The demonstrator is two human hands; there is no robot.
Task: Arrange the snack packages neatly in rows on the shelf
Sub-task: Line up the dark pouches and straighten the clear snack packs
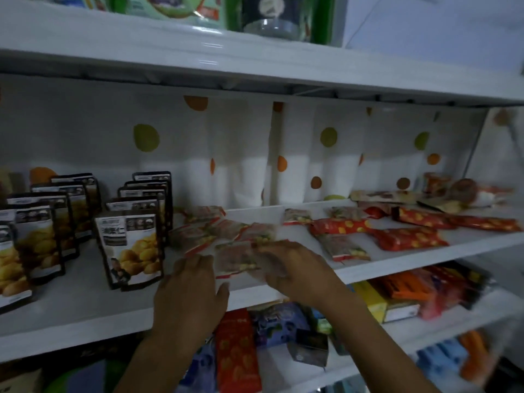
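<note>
1. My left hand (190, 285) lies flat on the front of the shelf (85, 304). Its fingers are straight and hold nothing, and the fingertips are just beside the nearest pouch.
2. My right hand (295, 268) covers the right end of a packet (235, 260). It is touching the packet, but the blur hides the fingers, so I cannot tell whether I pinch it or only press on it.
3. That packet lies flat between my hands, near the front edge and roughly square to it. I judge it to be the one I am lining up now.
4. At twelve o'clock from my hands, the clear packets (221, 231) lie tilted and overlapping. They do not form a row yet.
5. At nine o'clock, the pouches (133, 248) stand upright in files running to the back. That part looks finished to me.
6. At two to three o'clock, the red packets (411, 238) lie at mixed angles, with a few clear ones among them, some touching or crossing.
7. Further out at two o'clock, in the back corner, sits a heap (453, 191) of mixed wrappers, too blurred to sort by kind.
8. My estimate is that the left third is done and the middle is just begun. The right side is untouched, so most of the work remains.
</note>
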